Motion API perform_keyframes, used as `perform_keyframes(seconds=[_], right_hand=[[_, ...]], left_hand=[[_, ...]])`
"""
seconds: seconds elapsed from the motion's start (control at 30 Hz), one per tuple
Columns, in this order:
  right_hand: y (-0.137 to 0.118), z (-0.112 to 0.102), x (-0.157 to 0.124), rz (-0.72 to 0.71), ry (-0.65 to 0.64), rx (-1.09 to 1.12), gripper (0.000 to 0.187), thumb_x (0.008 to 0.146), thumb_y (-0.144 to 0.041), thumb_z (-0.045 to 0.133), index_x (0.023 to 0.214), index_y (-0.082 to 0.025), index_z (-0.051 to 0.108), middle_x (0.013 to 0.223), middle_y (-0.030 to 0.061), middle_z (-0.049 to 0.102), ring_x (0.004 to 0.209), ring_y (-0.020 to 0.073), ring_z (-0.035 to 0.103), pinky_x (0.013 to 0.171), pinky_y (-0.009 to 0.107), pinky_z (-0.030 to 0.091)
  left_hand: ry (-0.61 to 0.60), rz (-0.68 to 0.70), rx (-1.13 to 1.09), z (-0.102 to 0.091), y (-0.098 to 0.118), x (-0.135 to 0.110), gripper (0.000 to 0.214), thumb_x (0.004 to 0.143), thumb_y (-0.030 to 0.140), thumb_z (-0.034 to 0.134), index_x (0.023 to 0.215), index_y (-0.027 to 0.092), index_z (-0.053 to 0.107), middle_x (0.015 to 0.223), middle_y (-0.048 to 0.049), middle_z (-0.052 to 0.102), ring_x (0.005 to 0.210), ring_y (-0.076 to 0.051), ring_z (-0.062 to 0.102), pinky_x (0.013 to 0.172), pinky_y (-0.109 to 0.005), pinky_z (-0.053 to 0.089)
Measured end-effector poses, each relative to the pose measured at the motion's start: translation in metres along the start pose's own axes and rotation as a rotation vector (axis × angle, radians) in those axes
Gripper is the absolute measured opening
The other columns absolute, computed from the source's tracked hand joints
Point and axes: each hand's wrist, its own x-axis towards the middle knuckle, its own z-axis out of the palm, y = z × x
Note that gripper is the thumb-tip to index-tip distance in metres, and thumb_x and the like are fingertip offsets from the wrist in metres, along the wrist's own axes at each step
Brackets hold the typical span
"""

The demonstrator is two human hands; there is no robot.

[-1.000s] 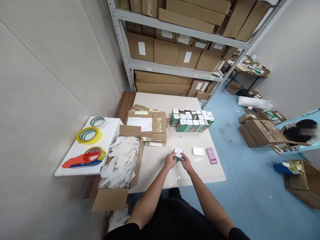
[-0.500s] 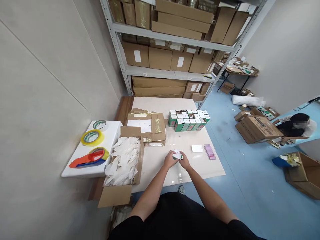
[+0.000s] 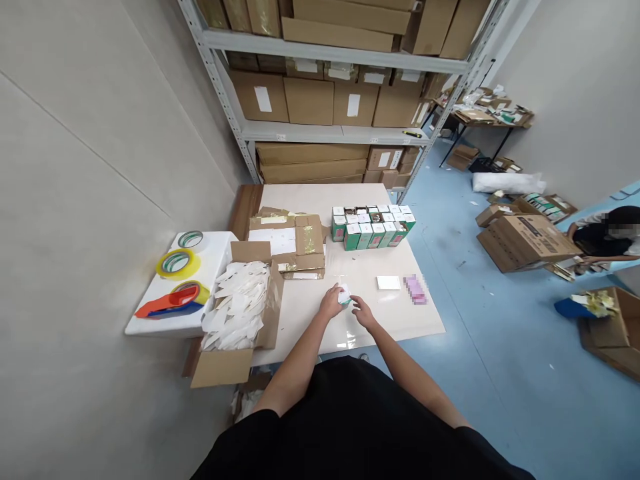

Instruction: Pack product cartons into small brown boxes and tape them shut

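My left hand [image 3: 331,303] is closed round a small green and white box [image 3: 344,294] just above the white table [image 3: 320,320]. My right hand [image 3: 361,311] sits just right of the box, fingers curled near its lower edge; whether it still touches the box I cannot make out. Behind them stands a block of several matching green and white boxes [image 3: 373,227]. A white card [image 3: 389,283] and a pink object [image 3: 415,289] lie to the right of my hands.
An open carton of white paper pieces [image 3: 240,307] stands at the table's left corner, beside flattened cardboard [image 3: 290,241]. Tape rolls [image 3: 179,263] and a red dispenser [image 3: 167,305] rest on a side shelf. Metal shelving with cartons [image 3: 330,100] fills the back. Another person [image 3: 607,233] crouches among floor boxes at right.
The view swung and tilted, so the table sits a little higher and further left. My right hand has drawn slightly away from the box, which my left hand keeps holding.
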Motion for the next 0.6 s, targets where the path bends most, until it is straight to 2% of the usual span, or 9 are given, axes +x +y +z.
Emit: perform_keyframes(seconds=[0.07, 0.17, 0.33, 0.5, 0.6], right_hand=[[0.0, -0.005, -0.001, -0.001, -0.025, 0.018, 0.067, 0.066, -0.017, 0.053, 0.131, -0.03, 0.065, 0.144, 0.0027, 0.064, 0.12, 0.0252, 0.067, 0.108, 0.045, 0.052], [0.0, -0.007, 0.0, -0.01, -0.05, 0.038, 0.066, 0.067, -0.017, 0.053, 0.13, -0.031, 0.066, 0.142, 0.0026, 0.065, 0.121, 0.0251, 0.067, 0.109, 0.046, 0.052], [0.003, -0.001, -0.002, -0.043, -0.073, 0.11, 0.066, 0.068, -0.017, 0.055, 0.132, -0.029, 0.064, 0.143, 0.0046, 0.065, 0.129, 0.025, 0.062, 0.113, 0.046, 0.048], [0.008, 0.0, -0.005, -0.03, -0.069, 0.152, 0.074, 0.069, -0.019, 0.056, 0.142, -0.029, 0.057, 0.15, 0.0059, 0.06, 0.13, 0.0258, 0.062, 0.115, 0.049, 0.045], [0.011, 0.001, -0.005, -0.023, -0.07, 0.169, 0.077, 0.069, -0.02, 0.055, 0.146, -0.03, 0.054, 0.155, 0.007, 0.055, 0.132, 0.0267, 0.06, 0.116, 0.049, 0.044]], left_hand=[[-0.013, 0.018, -0.016, -0.004, -0.003, -0.001, 0.055, 0.075, 0.022, 0.083, 0.127, 0.022, 0.065, 0.165, -0.014, 0.04, 0.146, -0.033, 0.045, 0.116, -0.042, 0.04], [-0.022, 0.018, -0.036, -0.006, -0.007, -0.005, 0.058, 0.073, 0.022, 0.085, 0.128, 0.022, 0.065, 0.163, -0.0145, 0.044, 0.148, -0.033, 0.043, 0.117, -0.041, 0.039], [0.003, -0.023, -0.071, -0.007, -0.01, -0.009, 0.051, 0.075, 0.017, 0.078, 0.124, 0.024, 0.067, 0.158, -0.0105, 0.05, 0.137, -0.03, 0.056, 0.109, -0.039, 0.046], [-0.025, -0.002, -0.25, -0.013, -0.012, 0.003, 0.043, 0.073, 0.022, 0.077, 0.116, 0.027, 0.071, 0.13, -0.0026, 0.07, 0.118, -0.025, 0.066, 0.104, -0.035, 0.049], [0.012, -0.079, -0.443, -0.013, -0.012, 0.017, 0.037, 0.08, 0.033, 0.075, 0.116, 0.024, 0.07, 0.122, -0.0052, 0.074, 0.114, -0.023, 0.068, 0.102, -0.034, 0.05]])
